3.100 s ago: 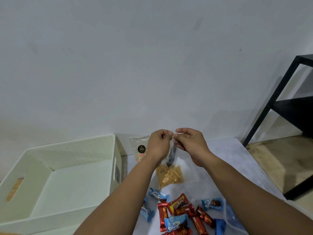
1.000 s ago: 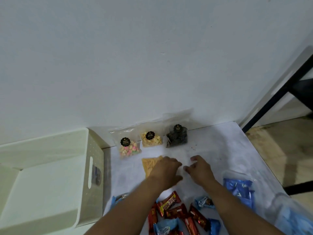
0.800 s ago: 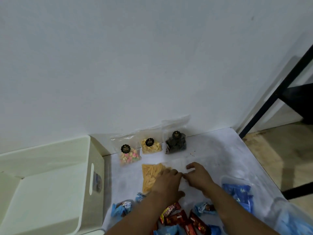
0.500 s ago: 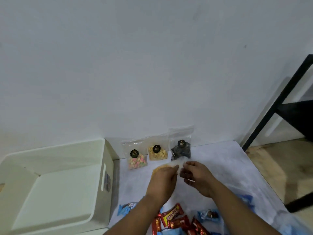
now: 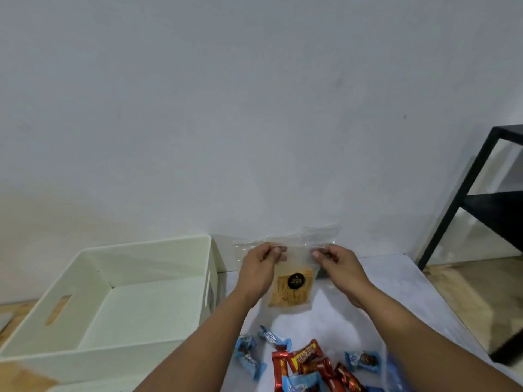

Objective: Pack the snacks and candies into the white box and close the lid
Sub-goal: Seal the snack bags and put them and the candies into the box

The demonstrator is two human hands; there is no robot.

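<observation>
A clear bag of yellow snack sticks [image 5: 291, 290] with a round black label hangs upright above the table. My left hand [image 5: 261, 264] pinches its top left corner and my right hand [image 5: 335, 263] pinches its top right corner. The white box [image 5: 93, 352] stands open and empty at the left, with slot handles in its walls. Red candies [image 5: 308, 360] and blue candies [image 5: 249, 353] lie in a loose pile on the table near me. No lid is in view.
More clear snack bags [image 5: 319, 236] lean on the wall behind the held bag, mostly hidden by it. A black metal shelf frame [image 5: 458, 205] stands on the wooden floor at the right. The white table [image 5: 396, 284] ends near it.
The bag of yellow sticks lay flat under my hands a second ago. Both hands have since lifted it by its top edge, and it now hangs upright with its label facing me.
</observation>
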